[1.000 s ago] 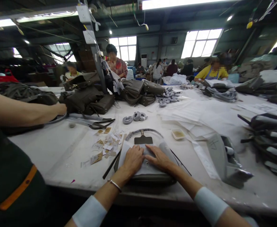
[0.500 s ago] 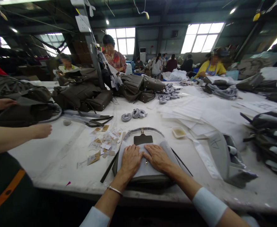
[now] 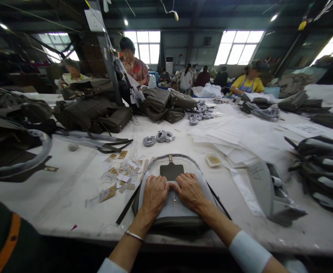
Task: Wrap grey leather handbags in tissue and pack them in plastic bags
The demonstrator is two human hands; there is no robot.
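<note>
A dark olive handbag [image 3: 180, 224] lies in front of me at the table edge, with a thin white sheet [image 3: 166, 208] spread over its front. My left hand [image 3: 155, 193] and my right hand [image 3: 191, 191] are side by side at the sheet's upper edge, thumbs almost meeting. Their fingers are bent over that edge and grip it; the fingertips are partly hidden. Just beyond them lies the bag's dark tab [image 3: 171, 172] with a gold clasp [image 3: 170, 159]. The wrapped handle [image 3: 180, 155] arches behind it. Dark straps [image 3: 128, 204] stick out at both sides.
Loose tags and small packets [image 3: 121, 176] lie to the left, coiled wrapped straps [image 3: 161, 137] farther back. On the right are a small dish [image 3: 213, 159], a grey box [image 3: 269, 189] and stacked dark bags [image 3: 325, 170]. A co-worker's wrapped-handled bag [image 3: 10, 159] is at far left.
My fingers have gone from lying flat on the white sheet to bending over its upper edge. The co-worker's bag at left has swung nearer, and that person's arm has mostly left view.
</note>
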